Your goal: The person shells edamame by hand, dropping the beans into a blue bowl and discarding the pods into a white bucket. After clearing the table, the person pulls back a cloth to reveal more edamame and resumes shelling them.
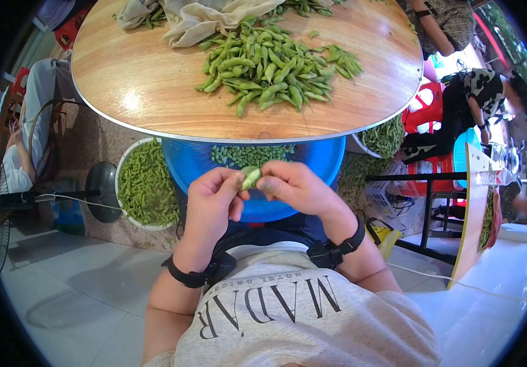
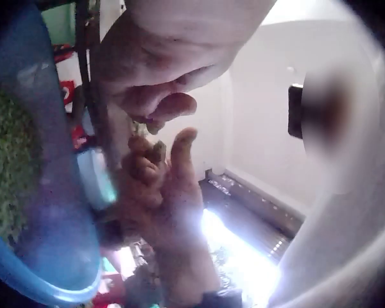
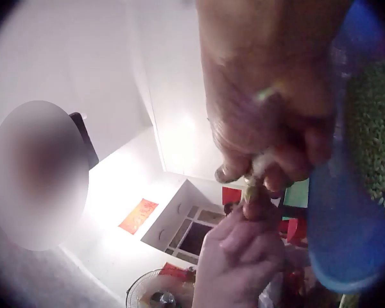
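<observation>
A green soybean pod (image 1: 250,177) is between my two hands, above the blue basin (image 1: 181,160). My left hand (image 1: 211,192) pinches its left end between thumb and fingers. The right hand (image 1: 297,186) has curled fingers at the pod's other end, its thumb close beside it. In the right wrist view, the pod (image 3: 251,191) shows as a small pale-green bit where the fingertips of both hands meet. Shelled green beans (image 1: 252,154) lie in the basin below. On the wooden table (image 1: 135,79) ahead is a heap of unshelled pods (image 1: 269,67).
Cloth sacks (image 1: 205,18) lie at the table's far side. A white tub (image 1: 121,174) full of pods stands left of the basin, and another pod-filled tub (image 1: 383,137) sits at the right. A black-legged stand (image 1: 429,202) is farther right. Other people sit on both sides.
</observation>
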Tool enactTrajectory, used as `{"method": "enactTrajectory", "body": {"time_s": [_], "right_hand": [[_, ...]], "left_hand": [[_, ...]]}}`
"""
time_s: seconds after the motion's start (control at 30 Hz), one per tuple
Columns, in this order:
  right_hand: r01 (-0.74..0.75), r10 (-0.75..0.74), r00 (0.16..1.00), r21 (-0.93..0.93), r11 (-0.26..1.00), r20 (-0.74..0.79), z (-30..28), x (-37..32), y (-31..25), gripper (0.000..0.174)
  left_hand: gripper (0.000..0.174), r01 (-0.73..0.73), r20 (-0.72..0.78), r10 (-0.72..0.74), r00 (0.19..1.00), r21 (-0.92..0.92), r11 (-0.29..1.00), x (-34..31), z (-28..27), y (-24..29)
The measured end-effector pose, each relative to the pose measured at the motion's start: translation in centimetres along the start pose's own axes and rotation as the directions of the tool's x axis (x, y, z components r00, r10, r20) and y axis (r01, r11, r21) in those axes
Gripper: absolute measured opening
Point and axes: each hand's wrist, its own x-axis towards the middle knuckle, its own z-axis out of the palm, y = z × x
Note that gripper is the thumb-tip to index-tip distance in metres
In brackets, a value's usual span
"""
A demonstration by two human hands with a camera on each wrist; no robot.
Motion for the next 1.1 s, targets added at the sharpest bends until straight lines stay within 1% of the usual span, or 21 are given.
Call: {"method": "enactTrajectory", "body": {"time_s": [0.03, 0.07, 0.1, 0.13, 0.2, 0.23, 0.33, 0.37, 0.47, 0.57, 0.67, 0.7, 0.73, 0.8, 0.83, 0.9, 0.93, 0.97, 1.0, 1.03, 1.1], "right_hand": [[-0.003, 0.001, 0.998, -0.040, 0.999, -0.064, -0.2, 0.0, 0.0, 0.015], [-0.009, -0.001, 0.992, -0.080, 0.997, -0.127, -0.4, 0.1, 0.0, 0.016], [0.020, -0.042, 0.984, -0.127, 0.992, -0.171, -0.3, 0.1, -0.5, 0.026], [0.077, -0.112, 0.981, -0.209, 0.975, -0.161, 0.0, 0.2, -0.5, 0.027], [0.195, -0.256, 0.959, -0.370, 0.908, -0.122, 0.8, 0.5, -0.6, 0.030], [0.156, -0.201, 0.974, -0.329, 0.931, -0.107, 0.8, 0.6, -0.4, 0.030], [0.102, -0.108, 0.994, -0.241, 0.965, -0.016, 0.4, 0.9, 0.4, 0.027], [0.129, -0.126, 0.992, -0.209, 0.970, 0.027, 0.2, 1.1, 1.0, 0.024], [-0.034, 0.033, 0.999, 0.046, 0.998, 0.031, -0.4, 1.5, 1.6, 0.021], [-0.089, 0.087, 0.996, 0.125, 0.988, 0.021, -0.8, 1.7, 2.1, 0.020], [-0.033, 0.008, 0.991, -0.179, 0.983, -0.134, -1.2, 1.6, 3.0, 0.027], [0.001, -0.062, 0.986, -0.373, 0.928, -0.152, -1.7, 1.5, 3.8, 0.032], [-0.019, -0.059, 0.988, -0.489, 0.872, -0.143, -2.0, 1.2, 4.4, 0.034], [-0.051, -0.054, 0.990, -0.694, 0.718, -0.129, -2.7, 0.8, 5.0, 0.038], [-0.063, -0.024, 0.993, -0.678, 0.732, -0.118, -2.8, 0.8, 4.5, 0.035], [-0.027, -0.068, 0.991, -0.665, 0.746, -0.117, -3.2, 1.2, 5.2, 0.029], [-0.015, -0.086, 0.989, -0.659, 0.752, -0.120, -3.2, 1.2, 5.5, 0.027], [-0.002, -0.113, 0.984, -0.642, 0.767, -0.137, -3.3, 1.1, 5.4, 0.024], [0.013, -0.142, 0.978, -0.627, 0.779, -0.156, -3.3, 1.0, 5.3, 0.022], [0.030, -0.173, 0.969, -0.611, 0.791, -0.177, -3.3, 1.0, 5.0, 0.020], [0.030, -0.181, 0.962, -0.583, 0.812, -0.203, -3.7, 0.3, 4.7, 0.018]], "left_hand": [[0.011, -0.064, -0.056, 0.072, 0.996, 0.126, 0.990, -0.2, 0.3, -0.2], [0.012, -0.124, -0.061, 0.139, 0.988, 0.208, 0.970, -0.4, 0.5, -0.4], [0.012, -0.180, -0.059, 0.206, 0.977, 0.289, 0.940, -0.6, 0.7, -0.6], [0.013, -0.235, -0.051, 0.272, 0.961, 0.366, 0.900, -0.7, 0.9, -0.8], [0.013, -0.183, -0.035, 0.211, 0.977, 0.374, 0.909, -0.9, 1.2, -0.2], [0.014, -0.158, -0.028, 0.182, 0.983, 0.379, 0.912, -0.9, 1.3, 0.1], [0.013, -0.162, 0.053, 0.156, 0.986, 0.489, 0.857, -0.9, 0.9, 0.0], [0.012, -0.204, 0.099, 0.179, 0.979, 0.556, 0.806, -0.9, 0.8, 0.0], [0.012, -0.180, 0.071, 0.169, 0.983, 0.549, 0.816, -1.0, 1.1, 0.4], [0.008, -0.281, 0.084, 0.301, 0.950, 0.651, 0.705, -0.8, -0.1, 0.2], [0.016, -0.348, 0.183, 0.474, 0.861, 0.892, 0.288, -0.9, -3.7, 1.9], [0.019, -0.194, 0.109, 0.389, 0.915, 0.963, 0.187, -1.4, -4.7, 2.8], [0.022, -0.040, 0.017, 0.310, 0.950, 0.997, 0.070, -2.0, -5.3, 3.9], [0.022, 0.146, -0.036, 0.398, 0.917, 0.957, -0.251, -2.4, -5.2, 5.8], [0.022, 0.176, -0.042, 0.459, 0.888, 0.951, -0.254, -1.9, -4.7, 6.6], [0.023, -0.056, 0.044, 0.527, 0.849, 0.998, 0.007, 0.0, -3.0, 8.4], [0.023, -0.184, 0.079, 0.564, 0.822, 0.974, 0.132, 1.2, -2.0, 9.1], [0.023, -0.233, 0.097, 0.592, 0.800, 0.959, 0.159, 2.8, -0.9, 9.2], [0.022, -0.284, 0.113, 0.622, 0.775, 0.941, 0.183, 4.4, -0.1, 9.2], [0.021, -0.300, 0.160, 0.640, 0.752, 0.947, 0.116, 6.2, 0.1, 8.9], [0.019, -0.327, 0.257, 0.662, 0.704, 0.945, -0.020, 9.1, 0.1, 8.0]]}}
